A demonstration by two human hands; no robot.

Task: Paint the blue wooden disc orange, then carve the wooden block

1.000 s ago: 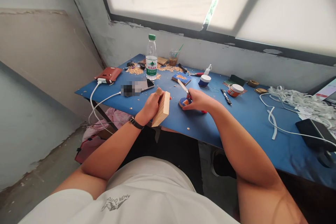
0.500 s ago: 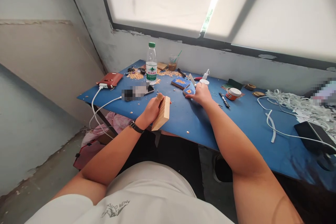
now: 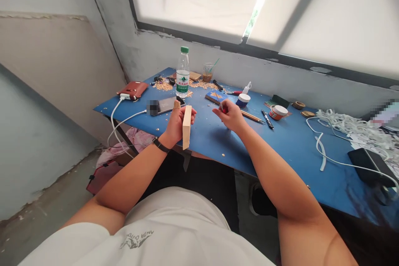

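Left hand (image 3: 175, 126) has its fingers wrapped round a pale wooden block (image 3: 186, 126), about mid-frame, by the near edge of the blue bench (image 3: 286, 149). Right hand (image 3: 231, 115), a bit right of centre, is curled round a red object (image 3: 223, 109), mostly hidden, can't tell what exactly.

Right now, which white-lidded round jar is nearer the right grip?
The blue round jar with a white lid; the orange-and-white jar stands farther right.

Between the left hand (image 3: 177, 124) and right hand (image 3: 233, 116), the table (image 3: 207, 135) is offering a gap; a bottle (image 3: 183, 77) and blue block (image 3: 213, 96) are obstructing behind.
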